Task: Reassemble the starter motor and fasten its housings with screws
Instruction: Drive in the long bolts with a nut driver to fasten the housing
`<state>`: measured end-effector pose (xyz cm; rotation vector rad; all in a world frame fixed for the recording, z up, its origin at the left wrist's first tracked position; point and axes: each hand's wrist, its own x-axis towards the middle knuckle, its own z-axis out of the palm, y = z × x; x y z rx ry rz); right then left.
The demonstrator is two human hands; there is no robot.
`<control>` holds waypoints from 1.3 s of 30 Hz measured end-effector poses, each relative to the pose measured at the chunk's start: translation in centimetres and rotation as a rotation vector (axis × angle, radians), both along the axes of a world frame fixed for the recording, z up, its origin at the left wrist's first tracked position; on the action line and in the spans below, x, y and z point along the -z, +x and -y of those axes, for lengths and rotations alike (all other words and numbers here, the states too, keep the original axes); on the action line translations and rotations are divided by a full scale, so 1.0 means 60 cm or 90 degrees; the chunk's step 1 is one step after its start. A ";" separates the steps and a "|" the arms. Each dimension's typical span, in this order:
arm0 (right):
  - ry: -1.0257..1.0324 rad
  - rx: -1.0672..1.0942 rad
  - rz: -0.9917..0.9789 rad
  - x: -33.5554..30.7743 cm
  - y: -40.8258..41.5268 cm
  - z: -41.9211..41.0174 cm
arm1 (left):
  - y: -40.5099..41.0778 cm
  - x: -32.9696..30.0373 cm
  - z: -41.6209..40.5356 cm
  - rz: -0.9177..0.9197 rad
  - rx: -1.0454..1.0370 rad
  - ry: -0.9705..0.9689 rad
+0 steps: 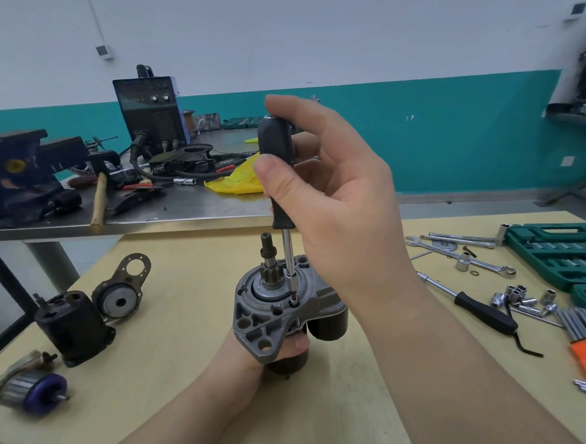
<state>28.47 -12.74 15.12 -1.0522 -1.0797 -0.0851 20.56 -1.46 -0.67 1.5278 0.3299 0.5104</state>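
now | right hand point(337, 204) grips screwdriver point(277, 173) | left hand point(270, 351) grips starter motor point(261, 323) mid-table point(186, 256)

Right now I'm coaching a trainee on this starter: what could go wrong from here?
The right hand holds the screwdriver only lightly by its fingers, so the tip could slip off the screw. The motor stands upright, steadied only by the left hand underneath; downward pressure could tip it.
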 end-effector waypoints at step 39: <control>-0.008 -0.011 -0.002 0.000 -0.002 0.001 | 0.001 0.011 -0.006 0.022 0.017 -0.008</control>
